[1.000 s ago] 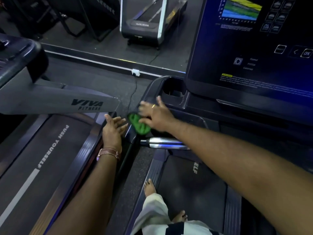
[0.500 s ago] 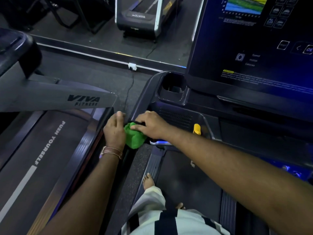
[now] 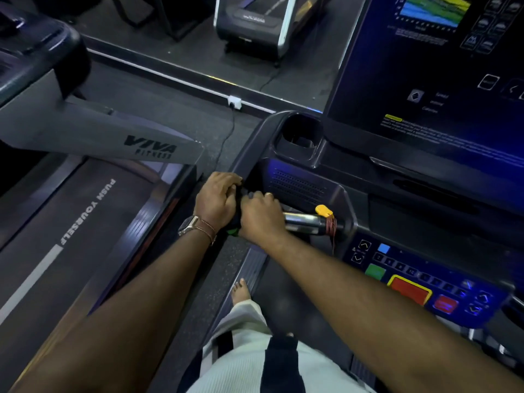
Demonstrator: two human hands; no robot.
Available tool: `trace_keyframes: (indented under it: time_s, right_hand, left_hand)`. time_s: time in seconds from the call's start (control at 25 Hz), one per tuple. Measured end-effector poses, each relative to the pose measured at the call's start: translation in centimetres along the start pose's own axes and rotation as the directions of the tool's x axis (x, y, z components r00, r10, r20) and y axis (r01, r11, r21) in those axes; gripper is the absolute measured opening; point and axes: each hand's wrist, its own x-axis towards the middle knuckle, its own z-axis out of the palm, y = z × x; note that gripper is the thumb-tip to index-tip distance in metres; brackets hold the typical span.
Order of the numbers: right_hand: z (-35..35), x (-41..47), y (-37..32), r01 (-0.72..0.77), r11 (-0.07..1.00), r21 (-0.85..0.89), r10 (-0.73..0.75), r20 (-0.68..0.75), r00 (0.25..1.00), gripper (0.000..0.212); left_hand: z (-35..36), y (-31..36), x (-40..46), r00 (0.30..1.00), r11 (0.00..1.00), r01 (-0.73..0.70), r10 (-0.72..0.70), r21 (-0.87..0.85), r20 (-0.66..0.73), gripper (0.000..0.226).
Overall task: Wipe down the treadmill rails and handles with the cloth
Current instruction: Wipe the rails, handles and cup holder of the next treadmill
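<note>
I have both hands bunched together at the centre of the frame, on the left end of the treadmill's front handle. My left hand [image 3: 217,201] curls over the dark corner of the handrail [image 3: 249,140], I judge to brace myself and steady the spot I am rubbing. My right hand [image 3: 261,215] is closed, fingers curled down around the cloth [image 3: 233,231]; only a sliver of its green shows below, between my two wrists, so the cloth is almost wholly buried under my grip. Holding it balled like this puts pressure on the joint where the rail meets the chrome handle [image 3: 304,222], which runs off to the right of my knuckles.

Further right on that handle sits a yellow safety clip [image 3: 323,210] with a red cord [image 3: 331,226] wound around the bar; that stands in the way of a clean sweep along the chrome, and I would guess I must work around it. Above, centre right, is the cup holder [image 3: 300,137], and the big console screen [image 3: 442,80] fills the upper right. The button panel [image 3: 419,282] glows at lower right, close enough that a careless wipe could press something. At left lies the neighbouring treadmill [image 3: 93,211] with its grey arm. My bare foot [image 3: 241,290] stands on the side rail at lower centre.
</note>
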Motion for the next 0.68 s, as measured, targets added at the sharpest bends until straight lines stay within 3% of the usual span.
trace_keyframes:
  time_s: [0.12, 0.32, 0.4, 0.48, 0.56, 0.6, 0.68]
  right_hand:
    - [-0.4, -1.6, 2.6, 0.12, 0.989, -0.086, -0.124, -0.038, 0.992, 0.042]
    - [-4.2, -6.5, 7.0, 0.059, 0.972, -0.226, -0.077, -0.071, 0.994, 0.025]
    - [-6.2, -6.8, 8.0, 0.008, 0.992, -0.126, -0.014, -0.045, 0.999, 0.02]
    - [-7.6, -6.6, 8.2, -0.089, 0.983, 0.162, 0.104, -0.087, 0.991, 0.029]
    - [-8.0, -6.6, 6.8, -0.138, 0.814, 0.565, 0.229, -0.093, 0.969, 0.032]
    - [-7.9, -6.8, 5.7, -0.124, 0.633, 0.764, 0.26, -0.059, 0.964, 0.029]
    - [-7.7, -7.4, 3.1, -0.1, 0.13, 0.986, 0.235, 0.068, 0.97, 0.028]
  left_hand:
    - [-0.2, -0.2, -0.3, 0.999, 0.998, 0.025, -0.023, 0.064, -0.027, 0.025]
    - [-0.5, 0.3, -1.2, 0.998, 0.993, 0.042, -0.046, 0.107, 0.037, 0.033]
    - [-1.3, 0.8, -2.9, 0.986, 0.987, 0.158, -0.157, 0.02, -0.047, 0.034]
    - [-2.2, 1.8, -5.3, 0.94, 0.949, 0.288, -0.305, -0.125, -0.152, 0.027]
    - [-2.4, 3.5, -8.1, 0.896, 0.884, 0.353, -0.413, -0.308, -0.16, 0.018]
    - [-2.4, 4.5, -9.3, 0.885, 0.828, 0.367, -0.452, -0.424, -0.116, 0.017]
    - [-2.4, 6.3, -11.3, 0.887, 0.712, 0.368, -0.463, -0.598, -0.006, 0.037]
